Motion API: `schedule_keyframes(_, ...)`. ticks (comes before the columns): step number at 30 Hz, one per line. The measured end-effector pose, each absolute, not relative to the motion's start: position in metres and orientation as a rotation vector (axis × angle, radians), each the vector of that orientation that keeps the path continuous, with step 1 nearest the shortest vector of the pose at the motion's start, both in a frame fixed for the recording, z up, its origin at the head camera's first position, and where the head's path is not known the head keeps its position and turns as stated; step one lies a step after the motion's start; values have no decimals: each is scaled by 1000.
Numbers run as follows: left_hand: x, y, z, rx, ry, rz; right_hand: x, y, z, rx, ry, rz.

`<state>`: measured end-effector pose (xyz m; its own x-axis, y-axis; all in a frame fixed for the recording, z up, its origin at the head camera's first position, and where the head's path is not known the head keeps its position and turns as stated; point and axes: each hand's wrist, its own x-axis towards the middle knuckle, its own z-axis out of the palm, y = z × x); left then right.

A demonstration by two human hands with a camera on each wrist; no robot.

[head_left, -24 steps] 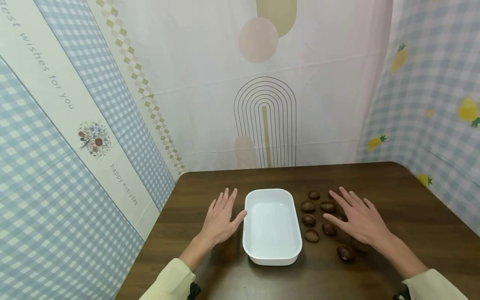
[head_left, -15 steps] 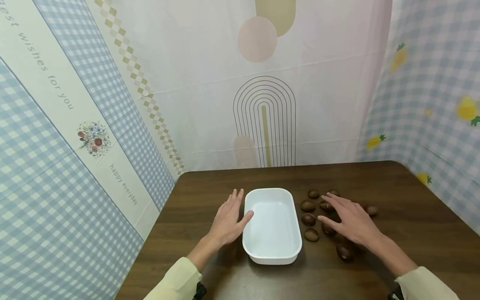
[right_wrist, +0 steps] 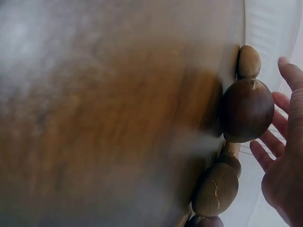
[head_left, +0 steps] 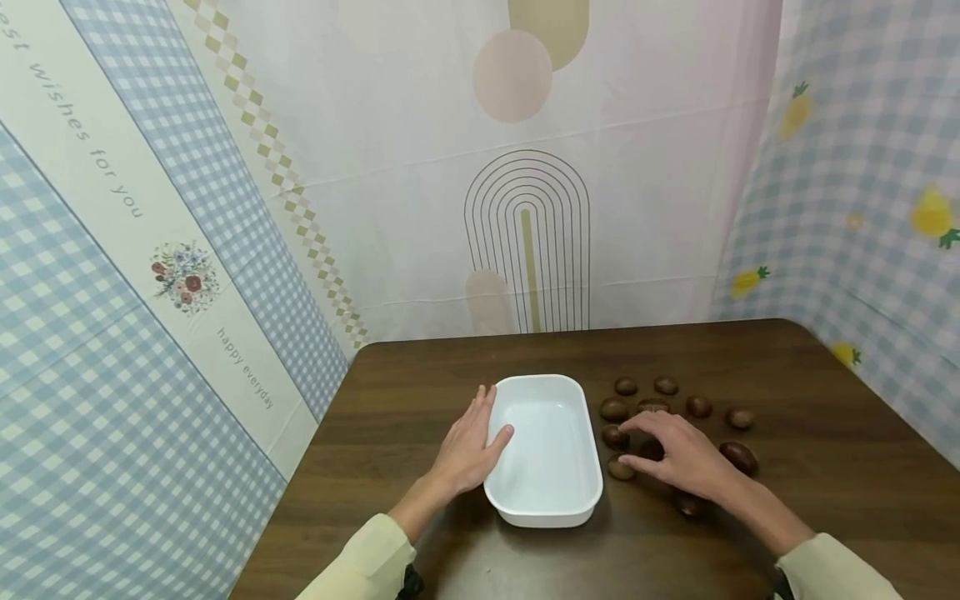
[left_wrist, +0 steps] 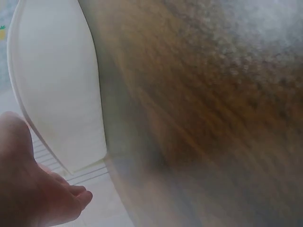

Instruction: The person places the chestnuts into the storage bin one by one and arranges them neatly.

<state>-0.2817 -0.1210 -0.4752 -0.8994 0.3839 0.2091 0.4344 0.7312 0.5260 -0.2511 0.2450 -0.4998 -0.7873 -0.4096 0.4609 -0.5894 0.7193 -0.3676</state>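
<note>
A white rectangular dish (head_left: 543, 520) stands on the table, its inside bare. My left hand (head_left: 463, 454) lies along the dish's left side, fingers straight, thumb over the rim. In the left wrist view that hand (left_wrist: 28, 184) is beside the dish's pale wall (left_wrist: 59, 80). Over the brown chestnuts right of the dish, my right hand (head_left: 681, 454) has thumb and fingers apart and slightly bent. Its fingertips are right at one chestnut (head_left: 615, 437), its thumb tip at another chestnut (head_left: 620, 467). A large glossy chestnut (right_wrist: 247, 111) appears close beside the fingers in the right wrist view.
More chestnuts lie beyond the right hand, such as one at the back (head_left: 666, 385) and one on the right (head_left: 739, 458). The dark wooden table (head_left: 405, 375) ends at a patterned white cloth (head_left: 390, 208); checked cloths hang at both sides.
My right hand has moved left and toward me, its fingers bending more, uncovering chestnuts on the right. My left hand has moved right, up to the dish.
</note>
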Motion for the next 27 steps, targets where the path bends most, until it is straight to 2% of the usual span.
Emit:
schedule_keyframes(13,-283,-120,-480,-651,-2868,-909,-254,243,-500,916,-2616,657)
schedule_keyframes(27,-287,-115,-481,-672,-2855,-909,-258,241,-505,947,-2658,647)
